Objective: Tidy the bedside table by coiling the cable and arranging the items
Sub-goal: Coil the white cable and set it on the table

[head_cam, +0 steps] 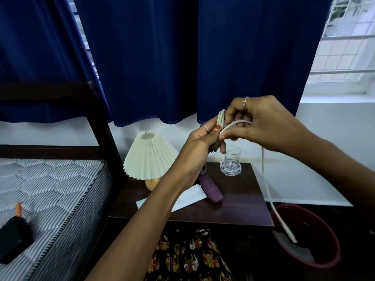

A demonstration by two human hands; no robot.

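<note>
Hands both grip cable (265, 179): left (199, 138) apparently clasps loops, right (261, 122) pinches strand.

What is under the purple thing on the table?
The purple case lies partly on a white paper, on the dark bedside table. The left forearm covers part of the paper, so more could hide there.

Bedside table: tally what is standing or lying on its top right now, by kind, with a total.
Lamp: 1
Glass: 1
Purple case: 1
White paper: 1
Total: 4
The cable is off the table, held in both hands.
</note>
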